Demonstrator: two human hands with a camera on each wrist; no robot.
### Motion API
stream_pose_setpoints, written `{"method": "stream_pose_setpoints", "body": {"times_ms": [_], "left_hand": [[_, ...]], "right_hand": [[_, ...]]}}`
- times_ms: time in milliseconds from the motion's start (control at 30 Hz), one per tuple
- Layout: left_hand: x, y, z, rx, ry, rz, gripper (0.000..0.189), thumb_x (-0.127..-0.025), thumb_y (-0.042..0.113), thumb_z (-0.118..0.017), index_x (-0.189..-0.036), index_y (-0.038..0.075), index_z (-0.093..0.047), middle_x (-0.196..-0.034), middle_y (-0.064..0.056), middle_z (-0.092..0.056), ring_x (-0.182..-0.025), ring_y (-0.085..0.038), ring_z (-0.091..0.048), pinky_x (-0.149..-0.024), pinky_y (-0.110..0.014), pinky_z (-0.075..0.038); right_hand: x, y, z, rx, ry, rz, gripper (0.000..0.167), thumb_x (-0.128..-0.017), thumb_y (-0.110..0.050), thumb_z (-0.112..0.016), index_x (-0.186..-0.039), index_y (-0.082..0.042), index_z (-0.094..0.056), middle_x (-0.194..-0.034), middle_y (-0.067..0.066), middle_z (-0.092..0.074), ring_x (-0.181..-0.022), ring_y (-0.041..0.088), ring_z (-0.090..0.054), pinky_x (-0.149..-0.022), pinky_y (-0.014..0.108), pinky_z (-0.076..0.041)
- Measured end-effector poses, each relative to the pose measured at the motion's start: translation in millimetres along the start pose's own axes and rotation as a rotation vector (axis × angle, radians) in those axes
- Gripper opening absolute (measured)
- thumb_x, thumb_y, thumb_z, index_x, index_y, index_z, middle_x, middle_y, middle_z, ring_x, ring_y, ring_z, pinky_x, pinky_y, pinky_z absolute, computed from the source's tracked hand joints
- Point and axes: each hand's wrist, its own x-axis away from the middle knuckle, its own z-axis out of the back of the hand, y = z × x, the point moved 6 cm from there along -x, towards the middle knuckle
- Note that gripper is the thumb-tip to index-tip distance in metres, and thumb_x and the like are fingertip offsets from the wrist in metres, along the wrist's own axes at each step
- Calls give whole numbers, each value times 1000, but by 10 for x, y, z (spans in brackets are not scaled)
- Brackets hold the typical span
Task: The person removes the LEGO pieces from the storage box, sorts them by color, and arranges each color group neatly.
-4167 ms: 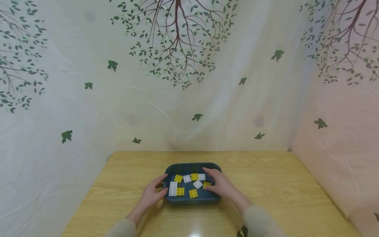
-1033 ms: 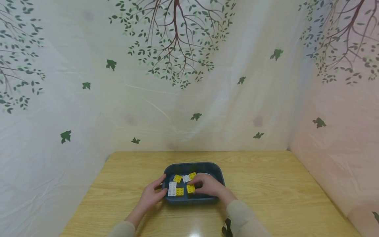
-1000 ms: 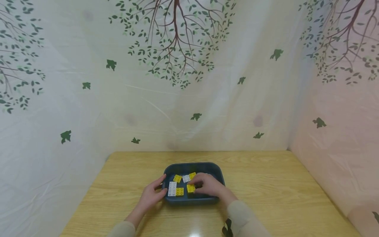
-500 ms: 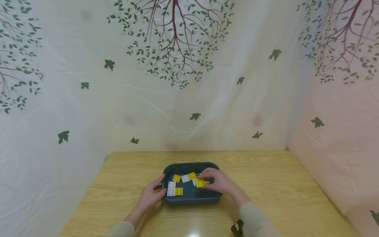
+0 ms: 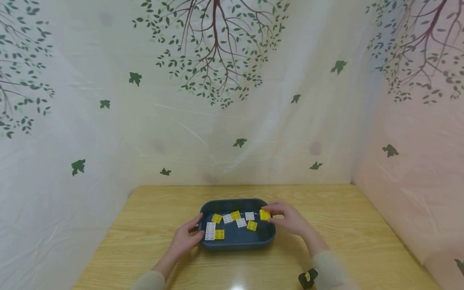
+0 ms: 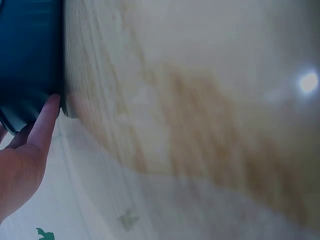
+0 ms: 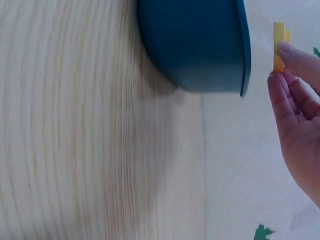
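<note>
A dark blue tray (image 5: 237, 245) on the wooden table holds white and yellow toy building bricks. My left hand (image 5: 184, 237) holds the tray's left end; in the left wrist view, its thumb (image 6: 46, 122) lies at the rim. My right hand (image 5: 290, 219) pinches a yellow building brick (image 5: 265, 214) above the tray's right end. The right wrist view shows this brick (image 7: 279, 47) edge-on between thumb and fingers, apart from the rim. Inside the tray, a long white brick (image 5: 210, 231) lies beside a yellow brick (image 5: 219, 234) at the left. Several square bricks are scattered behind and to the right.
The wooden table (image 5: 355, 237) extends around the tray on all sides. A light curtain (image 5: 203, 153) printed with trees and leaves hangs behind and at both sides. A dark wrist device (image 5: 308, 278) sits by the right sleeve.
My right hand has taken a yellow brick from the tray's front middle and carried it right and back over the right end. My left hand stays at the tray's left end.
</note>
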Motion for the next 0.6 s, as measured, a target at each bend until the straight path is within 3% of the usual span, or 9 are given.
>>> {"method": "stream_pose_setpoints", "body": {"times_ms": [300,600], "left_hand": [[5,-1,3,7,2,4,57,-92,12,-67,-146,9,-50,-147,-20,-48,-122,-40,-55,-100,-51,-47],[15,1,-9,-9,1,1,57,-92,12,-67,-146,10,-50,-146,-20,-49,-122,-39,-56,-100,-51,-46]], "right_hand": [[135,203,240,5,66,83,33,-90,-7,-72,-123,-3,-67,-120,12,-62,-104,28,-63,-93,45,-52],[224,397,294,17,107,113,31,-87,-2,-72,-118,1,-68,-113,14,-65,-98,26,-64,-89,42,-55]]}}
